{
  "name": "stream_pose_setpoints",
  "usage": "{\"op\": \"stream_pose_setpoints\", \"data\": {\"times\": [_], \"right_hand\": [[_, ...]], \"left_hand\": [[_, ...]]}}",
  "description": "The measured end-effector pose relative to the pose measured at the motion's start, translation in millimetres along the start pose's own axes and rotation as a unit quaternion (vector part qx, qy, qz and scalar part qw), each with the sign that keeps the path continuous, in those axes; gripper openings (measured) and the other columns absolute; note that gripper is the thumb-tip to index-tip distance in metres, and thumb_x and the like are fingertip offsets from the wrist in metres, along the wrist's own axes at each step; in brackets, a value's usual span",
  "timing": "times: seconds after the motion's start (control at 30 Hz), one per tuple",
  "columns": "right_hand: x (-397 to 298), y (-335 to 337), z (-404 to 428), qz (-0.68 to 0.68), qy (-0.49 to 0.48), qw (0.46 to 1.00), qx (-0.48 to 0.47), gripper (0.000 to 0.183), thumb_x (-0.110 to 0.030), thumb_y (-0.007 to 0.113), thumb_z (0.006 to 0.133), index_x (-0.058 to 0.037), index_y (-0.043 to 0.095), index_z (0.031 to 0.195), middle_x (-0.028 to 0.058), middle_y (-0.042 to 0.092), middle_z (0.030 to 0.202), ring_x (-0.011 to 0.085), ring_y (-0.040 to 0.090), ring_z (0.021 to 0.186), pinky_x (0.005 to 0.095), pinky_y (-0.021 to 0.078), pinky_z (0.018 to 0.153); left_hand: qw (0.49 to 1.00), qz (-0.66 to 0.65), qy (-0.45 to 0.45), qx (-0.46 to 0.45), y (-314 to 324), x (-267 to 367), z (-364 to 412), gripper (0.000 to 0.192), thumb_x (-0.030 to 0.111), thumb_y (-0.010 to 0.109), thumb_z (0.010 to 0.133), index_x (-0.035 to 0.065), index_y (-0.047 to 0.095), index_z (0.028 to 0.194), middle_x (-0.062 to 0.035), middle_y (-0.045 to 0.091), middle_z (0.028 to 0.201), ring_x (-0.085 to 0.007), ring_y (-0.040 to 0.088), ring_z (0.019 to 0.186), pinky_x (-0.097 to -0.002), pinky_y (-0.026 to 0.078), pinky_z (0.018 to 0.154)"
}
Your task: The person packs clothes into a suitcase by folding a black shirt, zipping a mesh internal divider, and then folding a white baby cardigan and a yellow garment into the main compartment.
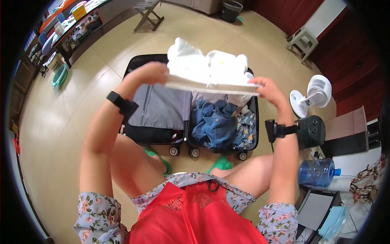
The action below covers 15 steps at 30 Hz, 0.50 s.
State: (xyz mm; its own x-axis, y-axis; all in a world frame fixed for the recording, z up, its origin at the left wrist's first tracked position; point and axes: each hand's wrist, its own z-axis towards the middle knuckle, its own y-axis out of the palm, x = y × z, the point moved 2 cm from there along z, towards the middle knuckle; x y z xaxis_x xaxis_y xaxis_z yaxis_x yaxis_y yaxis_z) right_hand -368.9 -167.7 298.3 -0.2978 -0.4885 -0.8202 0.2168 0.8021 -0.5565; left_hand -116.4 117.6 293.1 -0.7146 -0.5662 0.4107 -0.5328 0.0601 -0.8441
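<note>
A white garment (207,68) is stretched between my two hands above an open suitcase (257,122). My left hand (155,73) grips its left end, and my right hand (265,87) pinches the right end of its straight lower edge. Beneath, the left half of the suitcase has a grey zipped divider (164,106) over dark contents. In the right half lie a crumpled blue denim garment (214,122), a patterned blue garment (246,128) and pale clothes (210,97), partly hidden by the white garment.
The suitcase lies on a tiled floor (82,100) before my feet. On the right stand a white fan (318,90), a dark green box-shaped appliance (312,131), a blue water jug (317,173) and a plastic stool (303,42). A folding stool (149,15) stands beyond the suitcase.
</note>
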Motion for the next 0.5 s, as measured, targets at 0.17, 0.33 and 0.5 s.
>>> {"op": "stream_pose_setpoints", "data": {"times": [0.17,0.33,0.5], "right_hand": [[90.3,117.5,-15.1,-0.148,0.207,0.912,-0.322,0.040,-0.006,0.060,0.071,-0.0108,0.056,0.111,0.0050,0.061,0.073,0.0143,0.054,0.058,0.0282,0.0429,0.051],[140.4,145.5,-14.5,-0.081,0.339,0.879,-0.326,0.039,-0.028,0.064,0.072,-0.0122,0.058,0.107,0.0075,0.061,0.068,0.0170,0.055,0.055,0.0318,0.0434,0.049],[168.1,140.3,17.0,0.013,0.296,0.951,-0.085,0.021,-0.024,0.058,0.078,-0.0047,0.059,0.085,0.0057,0.056,0.061,0.0122,0.050,0.047,0.0254,0.0405,0.041]], "left_hand": [[0.931,0.130,-0.093,-0.328,147.4,-51.7,14.0,0.031,0.022,0.062,0.067,0.0039,0.065,0.093,-0.0118,0.065,0.087,-0.0254,0.062,0.074,-0.0385,0.049,0.065],[0.901,0.082,-0.222,-0.363,198.0,-65.8,20.8,0.031,0.027,0.059,0.072,0.0037,0.065,0.092,-0.0105,0.065,0.089,-0.0256,0.062,0.078,-0.0387,0.049,0.068],[0.962,-0.009,-0.238,-0.131,215.4,-126.3,59.7,0.026,0.022,0.052,0.075,-0.0013,0.063,0.079,-0.0135,0.063,0.071,-0.0280,0.061,0.062,-0.0370,0.048,0.056]]}}
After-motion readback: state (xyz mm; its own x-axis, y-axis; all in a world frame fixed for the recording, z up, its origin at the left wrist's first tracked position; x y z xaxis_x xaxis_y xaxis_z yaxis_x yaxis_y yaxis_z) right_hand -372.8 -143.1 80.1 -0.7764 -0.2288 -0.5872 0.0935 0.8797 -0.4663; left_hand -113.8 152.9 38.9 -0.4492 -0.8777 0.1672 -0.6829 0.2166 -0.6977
